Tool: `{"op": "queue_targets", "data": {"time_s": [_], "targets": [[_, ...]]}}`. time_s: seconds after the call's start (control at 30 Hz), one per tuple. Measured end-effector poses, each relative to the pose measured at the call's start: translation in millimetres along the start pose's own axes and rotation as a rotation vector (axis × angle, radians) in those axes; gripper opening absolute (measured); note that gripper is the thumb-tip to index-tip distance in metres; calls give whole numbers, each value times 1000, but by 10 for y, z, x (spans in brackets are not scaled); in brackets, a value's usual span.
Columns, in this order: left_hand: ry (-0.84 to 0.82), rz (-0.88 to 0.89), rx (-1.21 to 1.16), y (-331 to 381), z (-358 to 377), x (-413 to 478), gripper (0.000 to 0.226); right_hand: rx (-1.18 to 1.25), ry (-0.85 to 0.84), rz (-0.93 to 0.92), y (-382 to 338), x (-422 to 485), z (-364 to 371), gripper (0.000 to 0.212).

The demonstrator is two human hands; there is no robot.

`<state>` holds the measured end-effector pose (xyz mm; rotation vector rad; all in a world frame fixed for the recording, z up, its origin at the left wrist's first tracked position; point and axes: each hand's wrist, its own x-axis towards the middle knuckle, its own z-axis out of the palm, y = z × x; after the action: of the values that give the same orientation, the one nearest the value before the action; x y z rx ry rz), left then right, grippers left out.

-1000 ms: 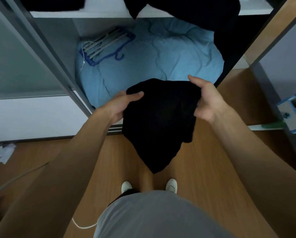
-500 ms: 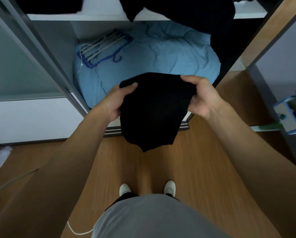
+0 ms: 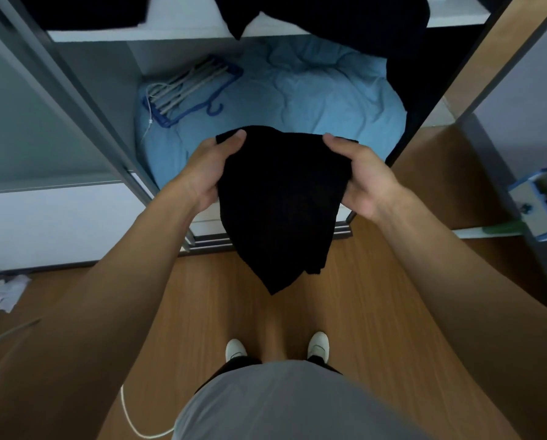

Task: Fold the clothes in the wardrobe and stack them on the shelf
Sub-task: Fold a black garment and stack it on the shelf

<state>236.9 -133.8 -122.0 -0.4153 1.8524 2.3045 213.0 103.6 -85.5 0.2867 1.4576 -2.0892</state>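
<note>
Mid-fold, a person's left hand point(image 3: 208, 173) and right hand point(image 3: 364, 182) each pinch a top corner of a black garment point(image 3: 281, 201), which hangs between and below the fingers point(image 3: 234, 138), probably needing one more fold before being lifted to the white shelf point(image 3: 176, 34) above them.

Head-worn camera looks steeply down, close in.

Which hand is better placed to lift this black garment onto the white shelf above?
Probably the left hand. Both hands grip the black garment, but the bare part of the white shelf lies up on its side, while dark clothing drapes over the shelf above the right hand.
</note>
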Motion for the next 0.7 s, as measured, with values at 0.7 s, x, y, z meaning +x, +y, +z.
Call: {"op": "queue_targets", "data": {"time_s": [0.7], "targets": [[19,-7,-81,-44,190,32,29,42,92,-69,142,96,-41,19]]}}
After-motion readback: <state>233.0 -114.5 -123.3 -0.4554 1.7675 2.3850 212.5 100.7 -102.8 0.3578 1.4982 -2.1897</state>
